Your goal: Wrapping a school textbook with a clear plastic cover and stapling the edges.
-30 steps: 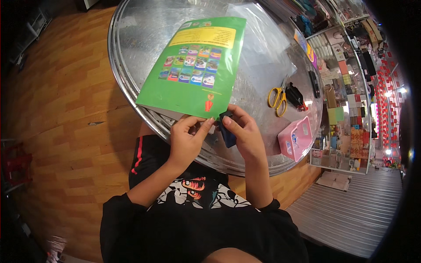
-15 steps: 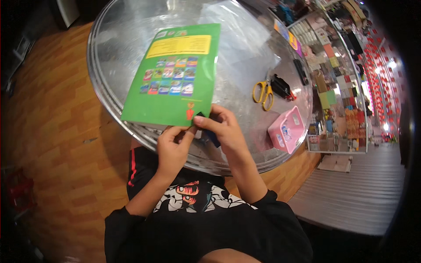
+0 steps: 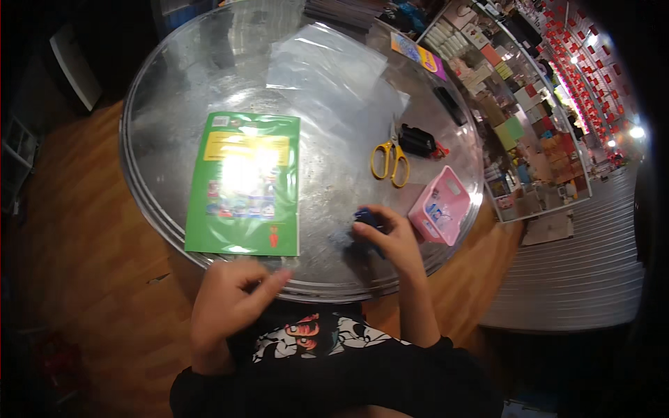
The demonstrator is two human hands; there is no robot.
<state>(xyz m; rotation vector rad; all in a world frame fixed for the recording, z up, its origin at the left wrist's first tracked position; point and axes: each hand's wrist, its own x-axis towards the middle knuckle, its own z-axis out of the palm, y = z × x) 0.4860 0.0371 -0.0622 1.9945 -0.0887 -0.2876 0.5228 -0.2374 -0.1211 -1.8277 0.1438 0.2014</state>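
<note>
A green book (image 3: pixel 244 237) with a yellow panel and rows of small pictures lies flat on the round metal table, glare across its glossy plastic cover. Just below its near edge is my left hand (image 3: pixel 233 296), slightly blurred, its thumb apart from the curled fingers and nothing seen in it. To the right of the book, my right hand (image 3: pixel 394 240) is closed around a small dark blue stapler (image 3: pixel 368 219), partly hidden by the fingers and held near the tabletop. A pink plastic basket (image 3: pixel 426 209) with small blue-and-white items stands just right of that hand.
Yellow-handled scissors (image 3: pixel 398 172) lie beside a black pouch-like item (image 3: pixel 418 141) with a red end. Clear plastic sheets (image 3: pixel 327 59) spread over the far side of the metal table (image 3: pixel 157 174). A long black object (image 3: pixel 449 106) and a colourful booklet (image 3: pixel 418 54) rest near the right rim.
The book has gone from tilted in my hands to flat on the table. My left hand has let go and drawn back toward me; my right hand has moved right with the stapler.
</note>
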